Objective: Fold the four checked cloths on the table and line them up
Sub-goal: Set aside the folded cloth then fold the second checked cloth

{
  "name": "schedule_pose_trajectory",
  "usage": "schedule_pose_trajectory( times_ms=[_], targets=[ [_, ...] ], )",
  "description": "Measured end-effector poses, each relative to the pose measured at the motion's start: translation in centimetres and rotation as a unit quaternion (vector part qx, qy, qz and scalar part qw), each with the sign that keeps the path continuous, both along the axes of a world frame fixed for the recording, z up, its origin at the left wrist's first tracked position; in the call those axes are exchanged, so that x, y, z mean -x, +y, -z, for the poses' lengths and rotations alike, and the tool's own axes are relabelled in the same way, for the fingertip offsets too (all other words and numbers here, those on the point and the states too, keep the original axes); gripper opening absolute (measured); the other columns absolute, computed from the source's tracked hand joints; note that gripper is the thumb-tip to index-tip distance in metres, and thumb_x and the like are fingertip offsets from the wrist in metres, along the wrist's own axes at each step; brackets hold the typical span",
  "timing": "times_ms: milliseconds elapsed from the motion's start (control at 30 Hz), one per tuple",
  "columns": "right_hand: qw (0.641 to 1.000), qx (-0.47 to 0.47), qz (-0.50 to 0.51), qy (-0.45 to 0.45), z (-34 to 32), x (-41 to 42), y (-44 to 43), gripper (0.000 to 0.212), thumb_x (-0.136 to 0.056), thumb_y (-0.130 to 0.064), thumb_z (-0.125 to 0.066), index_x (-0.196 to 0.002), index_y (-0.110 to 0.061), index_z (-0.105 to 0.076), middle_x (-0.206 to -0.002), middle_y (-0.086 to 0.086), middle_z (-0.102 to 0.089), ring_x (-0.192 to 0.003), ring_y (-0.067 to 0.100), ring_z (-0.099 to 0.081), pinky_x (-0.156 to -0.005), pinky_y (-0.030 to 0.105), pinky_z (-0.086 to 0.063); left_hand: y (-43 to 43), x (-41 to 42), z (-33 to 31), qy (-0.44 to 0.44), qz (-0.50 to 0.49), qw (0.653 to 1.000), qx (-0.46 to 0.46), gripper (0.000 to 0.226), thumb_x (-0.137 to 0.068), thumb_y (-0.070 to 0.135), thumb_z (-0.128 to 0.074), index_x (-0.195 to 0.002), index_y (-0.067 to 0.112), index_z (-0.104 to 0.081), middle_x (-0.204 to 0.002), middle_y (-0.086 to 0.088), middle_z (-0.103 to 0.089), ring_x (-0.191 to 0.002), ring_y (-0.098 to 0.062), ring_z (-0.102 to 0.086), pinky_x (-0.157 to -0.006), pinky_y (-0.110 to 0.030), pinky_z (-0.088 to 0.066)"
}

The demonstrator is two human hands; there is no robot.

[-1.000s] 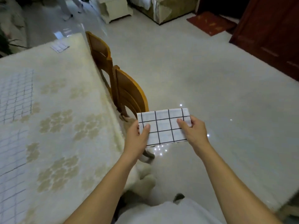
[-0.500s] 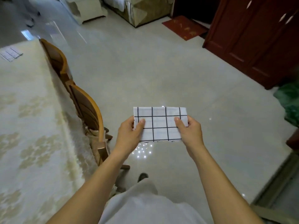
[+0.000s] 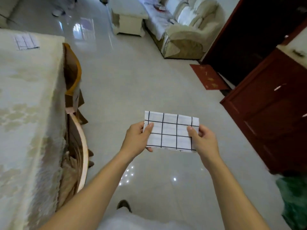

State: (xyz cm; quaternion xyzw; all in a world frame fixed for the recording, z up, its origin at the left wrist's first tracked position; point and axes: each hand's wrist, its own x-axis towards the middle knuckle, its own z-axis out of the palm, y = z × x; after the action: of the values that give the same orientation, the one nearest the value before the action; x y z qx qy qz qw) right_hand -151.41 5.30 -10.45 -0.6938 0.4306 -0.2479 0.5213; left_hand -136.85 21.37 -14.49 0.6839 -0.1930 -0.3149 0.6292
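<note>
pale garment [image 3: 136,221]; dark shoe [image 3: 123,205]; bare forearms [image 3: 93,188]

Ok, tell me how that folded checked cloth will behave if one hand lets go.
Probably floppy: the folded checked cloth is thin fabric, held flat only by the left hand and right hand pinching its ends. Likely light: two pinches alone carry it.

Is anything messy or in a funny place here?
Only a little. The folded checked cloth is pinched between the left hand and right hand out over the floor, off to the side of the table, not on it. Along its near edge, an under layer peeks out unevenly. Nothing looks spilled or broken.
</note>
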Motion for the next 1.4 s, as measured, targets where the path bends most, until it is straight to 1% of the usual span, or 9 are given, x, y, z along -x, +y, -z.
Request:
schedule_pose_trajectory(
  times_ms=[100, 300, 533, 667, 833, 967, 1100, 1267, 1400],
  targets=[
    [0.999, 0.007, -0.035, -0.004, 0.7, -5.0, -1.7, 0.009, -0.096, -0.02, -0.065, -0.097, -0.014, -0.071, -0.093, 0.006, -0.076, -0.08, 0.015, -0.069, -0.069, 0.033, -0.058, -0.4, -3.8, -0.8, -0.006, -0.032, 0.999, 0.008, 0.025, -0.103, 0.028, -0.055, -0.092, 0.01, -0.068, -0.083, -0.019, -0.072, -0.068, -0.033, -0.072, -0.048, -0.036, -0.058],
    [0.989, -0.051, -0.137, -0.013, 3.0, -15.8, -2.1, 0.013, -0.096, -0.015, -0.065, -0.102, -0.009, -0.073, -0.088, -0.001, -0.076, -0.074, 0.007, -0.069, -0.059, 0.017, -0.051, 0.9, -11.7, -0.3, -0.009, -0.129, 0.991, -0.02, 0.021, -0.104, 0.028, -0.052, -0.098, 0.018, -0.069, -0.086, -0.008, -0.074, -0.074, -0.022, -0.074, -0.048, -0.031, -0.057],
    [0.972, -0.107, -0.206, -0.026, 5.1, -27.0, -5.0, 0.012, -0.097, -0.018, -0.063, -0.102, -0.014, -0.073, -0.089, -0.002, -0.077, -0.077, 0.007, -0.072, -0.06, 0.019, -0.053, -0.8, -18.9, 1.3, -0.018, -0.191, 0.981, -0.039, 0.018, -0.105, 0.028, -0.049, -0.11, 0.024, -0.066, -0.089, 0.005, -0.076, -0.081, -0.015, -0.075, -0.049, -0.028, -0.057],
    [0.955, -0.117, -0.271, -0.01, 5.5, -34.5, -8.0, 0.01, -0.097, -0.021, -0.063, -0.096, -0.017, -0.073, -0.087, -0.002, -0.077, -0.077, 0.01, -0.072, -0.061, 0.023, -0.056, -3.2, -24.2, 2.0, -0.057, -0.229, 0.968, -0.083, 0.018, -0.104, 0.032, -0.05, -0.113, 0.03, -0.066, -0.099, 0.011, -0.075, -0.094, -0.005, -0.072, -0.072, -0.026, -0.061],
    [0.934, -0.121, -0.335, -0.034, 2.8, -46.0, -12.0, 0.008, -0.096, -0.025, -0.065, -0.096, -0.022, -0.073, -0.087, -0.008, -0.077, -0.079, 0.007, -0.072, -0.063, 0.023, -0.055, -6.6, -33.4, -1.3, -0.083, -0.292, 0.945, -0.12, 0.027, -0.104, 0.039, -0.049, -0.12, 0.027, -0.067, -0.11, 0.012, -0.073, -0.1, -0.001, -0.069, -0.083, -0.021, -0.055],
    [0.918, -0.147, -0.364, -0.051, 2.1, -53.1, -14.2, 0.013, -0.096, -0.022, -0.066, -0.107, -0.02, -0.072, -0.096, -0.003, -0.077, -0.087, 0.013, -0.074, -0.072, 0.029, -0.061, -9.1, -39.4, -3.4, -0.077, -0.334, 0.933, -0.112, 0.022, -0.105, 0.036, -0.047, -0.112, 0.028, -0.067, -0.098, 0.017, -0.072, -0.087, 0.004, -0.07, -0.067, -0.006, -0.051],
    [0.909, -0.176, -0.374, -0.05, 3.4, -57.3, -15.4, 0.01, -0.096, -0.017, -0.066, -0.103, -0.021, -0.072, -0.093, -0.002, -0.078, -0.085, 0.012, -0.075, -0.07, 0.025, -0.06, -10.2, -43.6, -2.8, -0.057, -0.374, 0.917, -0.126, 0.026, -0.106, 0.033, -0.047, -0.098, 0.024, -0.071, -0.089, 0.012, -0.075, -0.083, -0.001, -0.072, -0.063, -0.009, -0.05],
    [0.902, -0.171, -0.396, -0.021, 5.0, -64.7, -16.5, 0.013, -0.096, -0.014, -0.065, -0.106, -0.017, -0.073, -0.09, -0.003, -0.078, -0.081, 0.011, -0.075, -0.068, 0.024, -0.06, -11.4, -49.6, -0.2, -0.021, -0.403, 0.905, -0.133, 0.032, -0.106, 0.038, -0.045, -0.095, 0.026, -0.072, -0.09, 0.007, -0.078, -0.085, -0.01, -0.074, -0.077, -0.034, -0.059],
    [0.906, -0.145, -0.397, -0.014, 5.2, -73.1, -18.6, 0.013, -0.096, -0.014, -0.064, -0.106, -0.015, -0.072, -0.09, -0.002, -0.078, -0.078, 0.009, -0.073, -0.063, 0.021, -0.057, -13.6, -57.8, 2.0, -0.062, -0.416, 0.896, -0.143, 0.036, -0.104, 0.047, -0.043, -0.103, 0.023, -0.07, -0.095, 0.009, -0.075, -0.09, -0.004, -0.071, -0.083, -0.029, -0.058]
  ],
)
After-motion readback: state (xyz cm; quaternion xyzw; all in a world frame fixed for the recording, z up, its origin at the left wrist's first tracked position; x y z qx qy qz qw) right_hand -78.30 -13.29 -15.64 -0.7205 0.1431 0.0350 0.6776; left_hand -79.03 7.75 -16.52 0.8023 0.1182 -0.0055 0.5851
